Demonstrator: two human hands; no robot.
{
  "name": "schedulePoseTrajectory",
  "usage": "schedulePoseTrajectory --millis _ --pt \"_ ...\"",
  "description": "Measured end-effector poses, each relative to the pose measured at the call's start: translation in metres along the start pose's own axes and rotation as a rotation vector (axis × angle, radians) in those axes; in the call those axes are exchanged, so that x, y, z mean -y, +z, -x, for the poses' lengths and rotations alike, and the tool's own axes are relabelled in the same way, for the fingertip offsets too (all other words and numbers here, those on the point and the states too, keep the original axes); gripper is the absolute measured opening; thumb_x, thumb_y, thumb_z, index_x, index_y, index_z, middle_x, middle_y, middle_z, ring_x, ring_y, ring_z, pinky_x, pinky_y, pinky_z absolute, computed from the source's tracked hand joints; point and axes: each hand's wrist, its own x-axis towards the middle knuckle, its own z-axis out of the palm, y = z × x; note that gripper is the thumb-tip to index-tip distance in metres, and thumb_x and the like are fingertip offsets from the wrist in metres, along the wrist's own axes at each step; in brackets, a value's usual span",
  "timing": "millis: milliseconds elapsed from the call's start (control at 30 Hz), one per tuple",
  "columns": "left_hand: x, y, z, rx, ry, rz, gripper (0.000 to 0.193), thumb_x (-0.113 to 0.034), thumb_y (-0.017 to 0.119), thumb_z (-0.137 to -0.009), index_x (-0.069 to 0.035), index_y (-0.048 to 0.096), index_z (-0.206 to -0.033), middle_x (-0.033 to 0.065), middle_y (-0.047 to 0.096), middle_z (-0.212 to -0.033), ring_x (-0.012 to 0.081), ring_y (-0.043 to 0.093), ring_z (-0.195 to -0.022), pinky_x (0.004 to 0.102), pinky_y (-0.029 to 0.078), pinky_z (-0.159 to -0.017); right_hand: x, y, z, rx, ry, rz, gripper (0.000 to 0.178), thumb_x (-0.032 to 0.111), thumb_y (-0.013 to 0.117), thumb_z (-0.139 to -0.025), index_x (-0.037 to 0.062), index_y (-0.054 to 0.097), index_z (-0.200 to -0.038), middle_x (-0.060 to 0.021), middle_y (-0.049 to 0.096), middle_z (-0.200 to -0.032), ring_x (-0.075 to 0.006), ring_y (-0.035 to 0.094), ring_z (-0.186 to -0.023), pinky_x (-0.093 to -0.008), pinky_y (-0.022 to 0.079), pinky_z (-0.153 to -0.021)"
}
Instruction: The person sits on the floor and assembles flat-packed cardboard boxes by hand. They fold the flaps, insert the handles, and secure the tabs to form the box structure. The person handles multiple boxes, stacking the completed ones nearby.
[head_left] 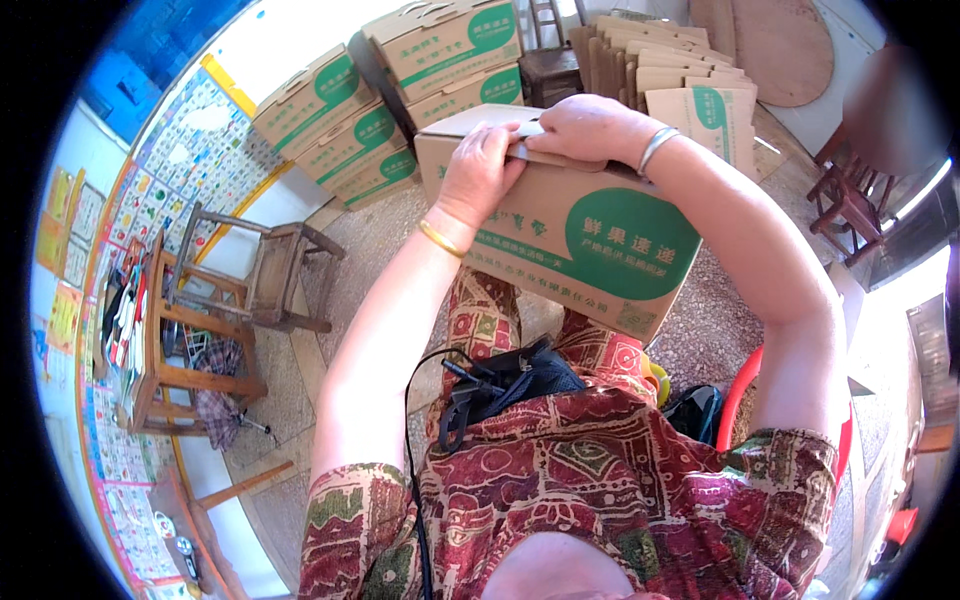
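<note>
A brown cardboard box (545,235) with a green printed panel stands tilted in front of my knees. My left hand (478,175) is closed at its upper edge, fingers bent over the top flap. Beside it, my right hand (590,130) curls down on the same edge, its fingertips partly hidden at a fold of the cardboard. The two hands nearly meet there. A pale strip of the top flap (480,118) shows behind them. Bracelets circle both wrists.
Stacked closed boxes (340,120) stand far left, with another stack (450,60) beside them. Folded flat cartons (670,65) lean at the back. Left are a wooden chair (265,265) and a cluttered wooden rack (200,340). A red rounded rim (735,395) curves near my right side.
</note>
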Motion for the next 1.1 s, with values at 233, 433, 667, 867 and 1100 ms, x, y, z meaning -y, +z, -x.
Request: schedulePoseTrajectory --millis 233,433,667,867,1100 --pt "-0.016 -0.02 0.001 0.033 0.048 0.048 0.036 -0.022 0.071 -0.081 -0.002 0.06 -0.108 0.0156 0.067 -0.111 0.0352 0.065 -0.1 0.0469 0.048 -0.099 -0.016 0.004 0.015 -0.121 -0.288 -0.256 0.036 0.031 0.06 -0.095 -0.0027 0.063 -0.085 -0.0209 0.059 -0.072 -0.0293 0.053 -0.062 -0.0404 0.046 -0.064" --pt "-0.022 -0.016 0.009 -0.055 0.115 0.062 0.037 -0.006 0.072 -0.078 -0.003 0.06 -0.113 0.0128 0.065 -0.117 0.0335 0.062 -0.107 0.044 0.049 -0.099 -0.016 0.002 0.024 -0.037 -0.223 -0.372 0.035 0.031 0.06 -0.099 -0.0015 0.062 -0.085 -0.0009 0.051 -0.066 -0.0086 0.045 -0.065 -0.0306 0.042 -0.06" --pt "-0.034 -0.035 0.004 -0.046 0.134 0.096 0.039 -0.009 0.075 -0.078 -0.005 0.06 -0.114 0.0125 0.065 -0.117 0.0333 0.061 -0.107 0.0433 0.049 -0.095 -0.01 -0.011 0.034 -0.021 -0.198 -0.428 0.041 0.036 0.061 -0.096 -0.0032 0.062 -0.083 -0.0092 0.055 -0.067 -0.0155 0.049 -0.063 -0.036 0.045 -0.062" --pt "-0.044 -0.046 0.006 -0.055 0.167 0.054 0.041 -0.012 0.076 -0.076 -0.011 0.062 -0.114 0.0107 0.064 -0.117 0.0329 0.06 -0.105 0.0438 0.048 -0.093 -0.006 -0.013 0.04 -0.072 -0.324 -0.362 0.039 0.03 0.06 -0.098 -0.003 0.056 -0.079 -0.0051 0.044 -0.063 -0.0107 0.042 -0.063 -0.0327 0.04 -0.059" --pt "-0.05 -0.055 0.022 0.019 0.123 -0.013 0.034 -0.016 0.078 -0.073 -0.017 0.066 -0.105 0.0101 0.06 -0.113 0.0332 0.059 -0.099 0.0455 0.047 -0.092 0.002 -0.008 0.024 0.079 -0.365 -0.374 0.041 0.031 0.06 -0.098 -0.0032 0.054 -0.077 -0.0114 0.044 -0.062 -0.0165 0.041 -0.059 -0.0365 0.04 -0.057"
